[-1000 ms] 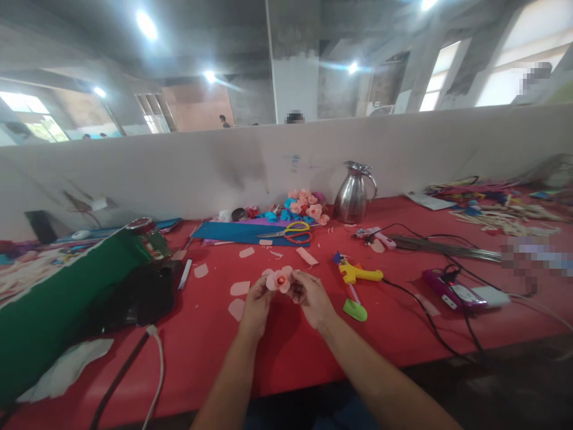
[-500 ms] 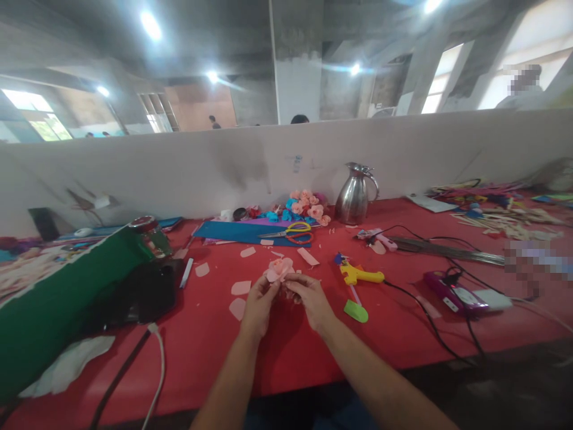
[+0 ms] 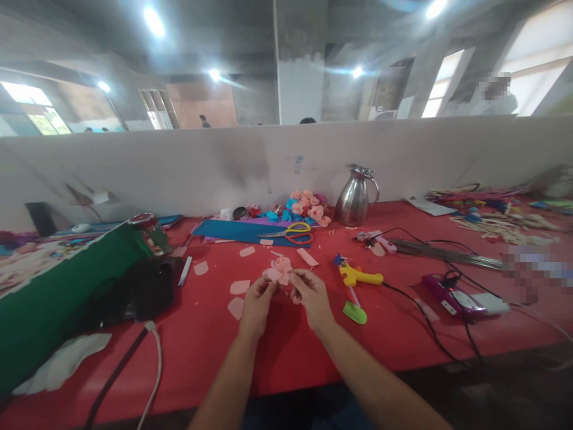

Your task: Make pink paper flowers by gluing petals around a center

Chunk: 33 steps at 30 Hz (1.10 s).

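Observation:
A small pink paper flower (image 3: 279,269) is held between both hands above the red table (image 3: 286,346). My left hand (image 3: 256,306) pinches it from below on the left with fingers closed. My right hand (image 3: 310,296) grips the flower's right side, fingers curled. The flower's face is tilted away from me. Loose pink petal cut-outs (image 3: 240,287) lie on the table just left of my left hand. A yellow glue gun (image 3: 358,275) rests to the right of my right hand, beside a green scrap (image 3: 355,313).
Scissors (image 3: 293,232) lie on blue sheets near a heap of finished flowers (image 3: 304,206) and a steel jug (image 3: 356,194) by the white partition. A green roll (image 3: 62,286) and black bag lie left. Cables, a purple device (image 3: 450,291) and sticks lie right.
The flower has been turned from facing me, with its red centre showing, to tilted away. Both hands stayed in nearly the same place while turning it.

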{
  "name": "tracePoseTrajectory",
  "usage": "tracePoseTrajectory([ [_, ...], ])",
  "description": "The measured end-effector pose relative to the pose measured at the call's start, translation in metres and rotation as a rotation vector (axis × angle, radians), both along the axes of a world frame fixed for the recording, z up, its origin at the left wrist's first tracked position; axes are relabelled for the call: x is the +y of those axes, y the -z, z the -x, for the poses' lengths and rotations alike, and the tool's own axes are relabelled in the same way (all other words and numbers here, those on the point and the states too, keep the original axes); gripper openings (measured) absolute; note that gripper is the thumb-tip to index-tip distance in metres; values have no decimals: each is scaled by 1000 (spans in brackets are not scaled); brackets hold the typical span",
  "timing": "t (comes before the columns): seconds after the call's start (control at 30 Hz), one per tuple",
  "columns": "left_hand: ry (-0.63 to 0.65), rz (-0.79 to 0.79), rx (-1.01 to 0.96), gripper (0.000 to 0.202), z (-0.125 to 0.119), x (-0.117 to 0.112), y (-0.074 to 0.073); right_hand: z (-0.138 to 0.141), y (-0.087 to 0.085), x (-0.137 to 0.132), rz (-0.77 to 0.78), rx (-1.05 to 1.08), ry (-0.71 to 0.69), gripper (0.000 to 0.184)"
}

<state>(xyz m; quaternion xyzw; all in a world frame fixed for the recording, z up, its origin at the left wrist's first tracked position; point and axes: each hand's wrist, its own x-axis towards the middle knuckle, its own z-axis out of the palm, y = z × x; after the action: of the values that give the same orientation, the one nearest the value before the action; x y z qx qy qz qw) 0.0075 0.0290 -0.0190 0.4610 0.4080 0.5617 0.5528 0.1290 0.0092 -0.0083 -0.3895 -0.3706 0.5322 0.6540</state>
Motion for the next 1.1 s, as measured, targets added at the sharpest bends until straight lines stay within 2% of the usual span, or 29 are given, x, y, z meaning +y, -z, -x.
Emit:
tracePoseTrajectory([
  [0.13,-60,-121,137,18,1,0,-3,-1,0,0,18,21,-16,31],
  [0.33,-103,-135,163,16,4,3,-1,-2,3,2,10,68,-52,27],
  [0.67,-36,-109,59,20,7,3,3,-1,-1,-1,-16,91,-69,21],
  [0.9,-35,-162,124,16,7,3,2,-1,3,2,20,88,-38,24],
  [1.1,-1,-134,72,21,8,3,5,-1,1,1,-17,76,-54,25],
])
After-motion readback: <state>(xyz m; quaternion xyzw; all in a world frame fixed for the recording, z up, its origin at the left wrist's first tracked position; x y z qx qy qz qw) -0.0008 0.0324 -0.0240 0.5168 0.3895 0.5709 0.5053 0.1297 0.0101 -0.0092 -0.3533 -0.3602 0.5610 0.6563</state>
